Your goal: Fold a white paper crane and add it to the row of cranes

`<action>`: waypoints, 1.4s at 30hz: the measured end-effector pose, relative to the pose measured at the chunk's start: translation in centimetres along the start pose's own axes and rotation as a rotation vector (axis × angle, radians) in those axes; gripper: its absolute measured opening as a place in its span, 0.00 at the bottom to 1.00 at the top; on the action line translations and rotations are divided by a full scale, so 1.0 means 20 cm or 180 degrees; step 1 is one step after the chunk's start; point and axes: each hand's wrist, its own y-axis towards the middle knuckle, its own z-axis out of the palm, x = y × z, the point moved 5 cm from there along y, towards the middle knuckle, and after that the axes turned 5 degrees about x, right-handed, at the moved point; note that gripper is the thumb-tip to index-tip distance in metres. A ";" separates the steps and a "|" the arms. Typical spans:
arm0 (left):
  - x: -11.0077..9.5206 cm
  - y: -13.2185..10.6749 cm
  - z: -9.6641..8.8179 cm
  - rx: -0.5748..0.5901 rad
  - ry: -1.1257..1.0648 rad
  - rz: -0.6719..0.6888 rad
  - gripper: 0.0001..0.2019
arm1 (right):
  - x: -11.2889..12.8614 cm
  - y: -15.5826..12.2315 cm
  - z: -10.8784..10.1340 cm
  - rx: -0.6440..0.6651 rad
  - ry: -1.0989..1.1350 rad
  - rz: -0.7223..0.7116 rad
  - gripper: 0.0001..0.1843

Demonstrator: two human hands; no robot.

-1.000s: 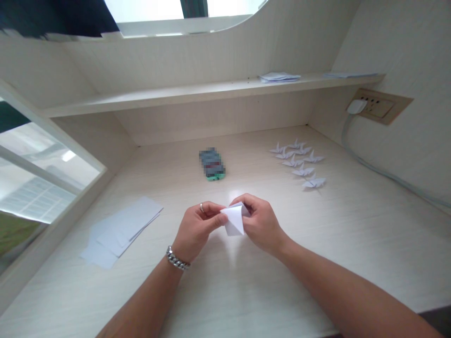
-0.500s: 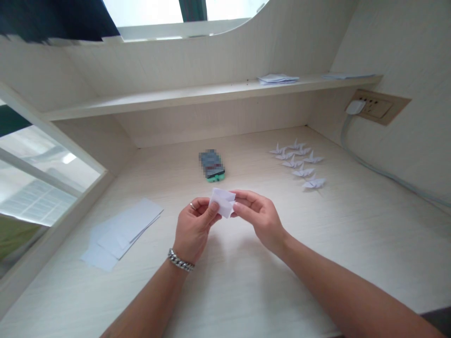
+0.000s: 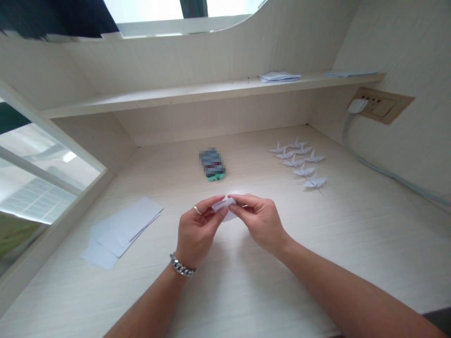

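A small folded piece of white paper (image 3: 229, 215) is held between both hands above the middle of the desk. My left hand (image 3: 200, 227) pinches its left side between thumb and fingers. On the other side, the thumb and fingertips of my right hand (image 3: 260, 217) press its upper right edge. The fingers and thumbs cover much of the paper, so its exact folds cannot be made out. A ring and a chain bracelet (image 3: 182, 266) are on the left hand and wrist.
Loose white sheets (image 3: 130, 225) lie on the left of the desk. Several folded paper cranes (image 3: 303, 172) stand at the back right. A blurred dark and green object (image 3: 212, 164) lies behind my hands. Paper stacks (image 3: 279, 77) rest on the shelf (image 3: 169, 97). A cable (image 3: 384, 173) runs along the right wall.
Both hands have come closer together on the paper. The right fingers have shifted left onto its top edge, and the paper has tilted so less of it shows.
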 end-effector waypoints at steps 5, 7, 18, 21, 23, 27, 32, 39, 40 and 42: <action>0.01 -0.01 0.01 -0.0020 0.0292 0.0062 0.12 | 0.01 -0.01 0.00 0.0081 -0.0220 -0.0238 0.13; 0.01 -0.01 0.01 -0.0026 0.0266 0.0049 0.12 | 0.01 -0.01 0.00 0.0081 -0.0271 -0.0220 0.14; 0.02 0.00 0.02 -0.0026 -0.0077 -0.0098 0.12 | -0.03 -0.01 0.00 -0.0342 0.0222 0.0067 0.12; 0.02 0.00 0.02 0.0016 -0.0115 -0.0059 0.12 | -0.02 -0.01 -0.01 -0.0397 0.0133 0.0001 0.08; 0.02 0.00 0.02 0.0027 -0.0090 -0.0042 0.12 | -0.01 -0.01 -0.01 -0.0382 0.0076 -0.0076 0.06; 0.01 -0.01 0.02 0.0017 -0.0058 -0.0050 0.12 | 0.01 -0.01 -0.01 -0.0346 0.0040 -0.0165 0.06; 0.01 -0.01 0.02 0.0010 -0.0119 -0.0113 0.10 | -0.01 -0.01 0.00 -0.0336 0.0121 -0.0106 0.05; 0.02 -0.01 0.03 0.0071 -0.0217 -0.0190 0.10 | -0.01 -0.02 -0.01 -0.0342 0.0070 -0.0003 0.05; 0.02 -0.01 0.03 0.0067 -0.0228 -0.0202 0.10 | -0.01 -0.02 0.00 -0.0325 0.0063 0.0002 0.04; 0.02 -0.01 0.02 0.0055 -0.0249 -0.0220 0.11 | -0.01 -0.02 -0.01 -0.0332 0.0069 0.0034 0.05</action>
